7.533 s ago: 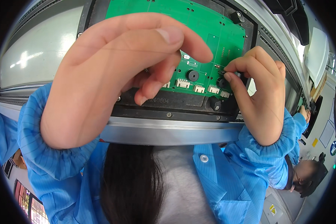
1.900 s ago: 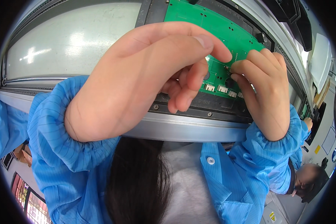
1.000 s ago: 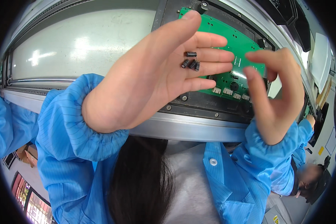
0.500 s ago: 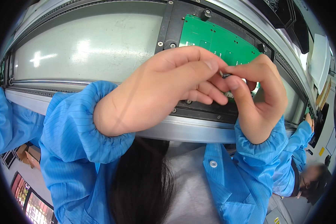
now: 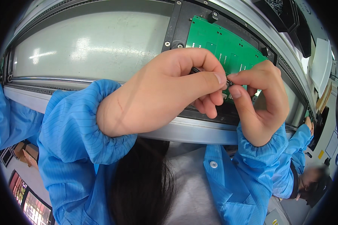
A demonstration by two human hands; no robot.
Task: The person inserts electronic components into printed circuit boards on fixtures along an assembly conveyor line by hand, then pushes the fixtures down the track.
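Note:
Over a green circuit board [image 5: 231, 39] in a black frame [image 5: 176, 32], my two hands meet fingertip to fingertip. A small dark part [image 5: 229, 83] sits between them; its exact kind is too small to make out. My left hand [image 5: 165, 86] pinches at it with thumb and forefinger, the other fingers curled below. From the right, my right hand [image 5: 266, 99] closes thumb and forefinger on the part's other side. Within the curl of my left fingers shows a black piece [image 5: 194, 70]; whether it is held or lies behind, I cannot tell. My hands hide the board's near part.
Black knobs [image 5: 213, 17] stand on the frame's far edge. A metal rail [image 5: 191, 132] runs along the near side, and a pale conveyor surface [image 5: 90, 45] lies left. Black bins [image 5: 285, 18] sit at the far right. Another person [image 5: 289, 176] in blue works at right.
The fingertips and the dark part have come slightly nearer to me. My left forefinger has bent more, and a black piece now shows inside its curl. The view has shifted a little.

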